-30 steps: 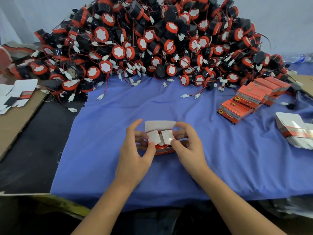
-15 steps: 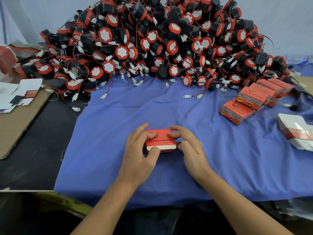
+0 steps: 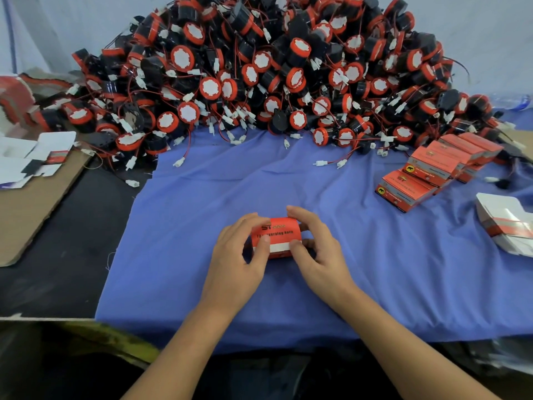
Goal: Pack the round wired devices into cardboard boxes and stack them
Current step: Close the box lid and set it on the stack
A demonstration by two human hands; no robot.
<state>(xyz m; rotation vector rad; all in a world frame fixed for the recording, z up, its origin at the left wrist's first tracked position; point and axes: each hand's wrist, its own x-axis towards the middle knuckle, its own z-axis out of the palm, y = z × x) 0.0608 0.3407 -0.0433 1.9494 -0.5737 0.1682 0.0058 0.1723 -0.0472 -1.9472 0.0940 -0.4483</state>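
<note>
A small orange cardboard box (image 3: 275, 233) with dark lettering and a white strip lies on the blue cloth (image 3: 202, 226) in front of me. My left hand (image 3: 239, 255) grips its left end, thumb on the front edge. My right hand (image 3: 315, 251) grips its right end, fingers curled over the top. Behind the cloth rises a big heap of round black and orange wired devices (image 3: 259, 73) with white connectors. Several packed orange boxes (image 3: 432, 168) lie in an overlapping row at the right.
Flat unfolded box blanks (image 3: 507, 223) lie at the right edge of the cloth. More blanks (image 3: 31, 157) sit on a brown cardboard sheet (image 3: 28, 203) at the left. A black table surface (image 3: 72, 241) shows left of the cloth.
One second ago the box's white flaps stood open between my fingers. They have been folded shut, and both hands now hold the closed box, turned slightly.
</note>
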